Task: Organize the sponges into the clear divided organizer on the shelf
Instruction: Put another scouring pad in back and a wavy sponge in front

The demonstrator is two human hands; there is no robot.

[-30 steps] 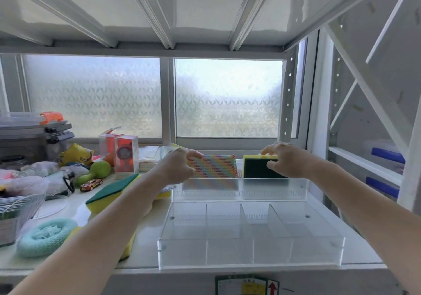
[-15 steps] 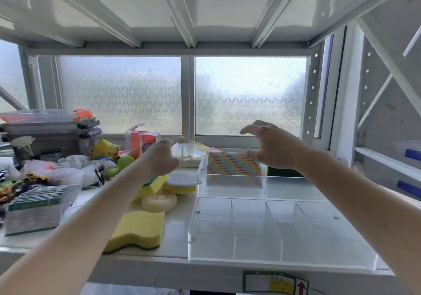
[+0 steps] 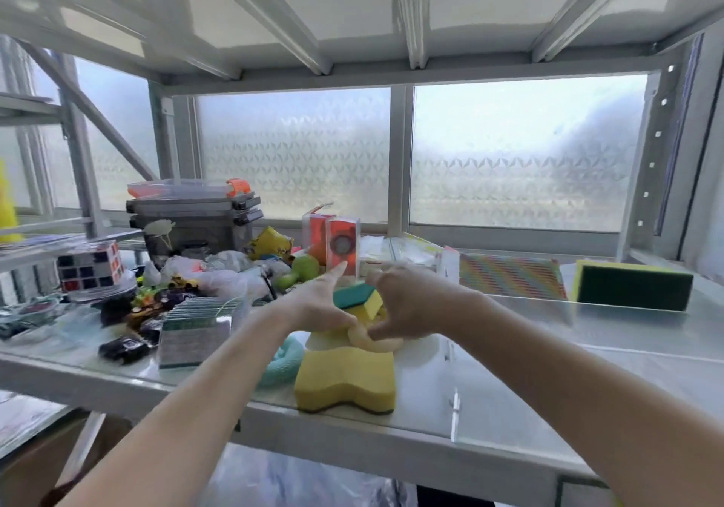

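The fingers (image 3: 354, 328) of both hands pinch a pale round sponge (image 3: 372, 344) from either side: the left hand (image 3: 317, 308) grips its left end with the forefinger stuck out, the right hand (image 3: 407, 306) its right. It sits above a yellow wavy sponge (image 3: 344, 383) at the shelf's (image 3: 391, 447) front edge. A green-topped sponge (image 3: 358, 299) lies just behind the hands. To the right, the clear organizer (image 3: 587, 349) holds a rainbow-striped sponge (image 3: 511, 275) and a dark green one (image 3: 632, 287) along its back.
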